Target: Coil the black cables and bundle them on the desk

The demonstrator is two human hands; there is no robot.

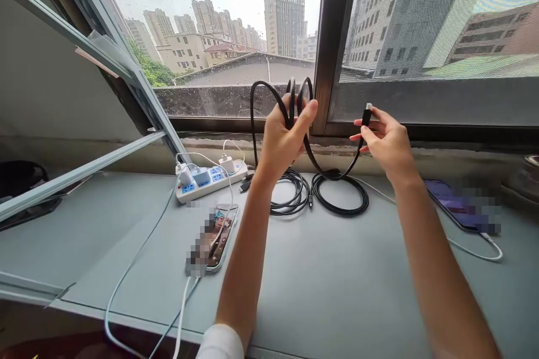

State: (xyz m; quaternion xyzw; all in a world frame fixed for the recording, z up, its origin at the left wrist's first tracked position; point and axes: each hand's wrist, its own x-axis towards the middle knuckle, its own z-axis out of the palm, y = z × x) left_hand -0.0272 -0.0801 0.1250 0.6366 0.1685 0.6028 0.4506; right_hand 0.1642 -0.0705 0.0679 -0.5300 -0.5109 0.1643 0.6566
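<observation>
A thick black cable (309, 148) hangs in loose loops from my left hand (283, 137), whose fingers are wrapped round it in front of the window. My right hand (387, 137) pinches the cable's plug (366, 116), a black connector with a pale tip pointing up. Between the hands the cable sags in a curve. Below, on the grey table (337, 269), lie two coiled black cables side by side, a left coil (290, 210) partly behind my left wrist and a right coil (342, 212). A small black connector (310, 201) lies between the coils.
A white power strip (219, 182) with plugged-in chargers stands at the back left. One phone (223, 235) lies left of my left forearm, another phone (455, 205) at the right, both with white cables. A metal frame (155, 95) slants along the left, and a window (210, 67) is behind.
</observation>
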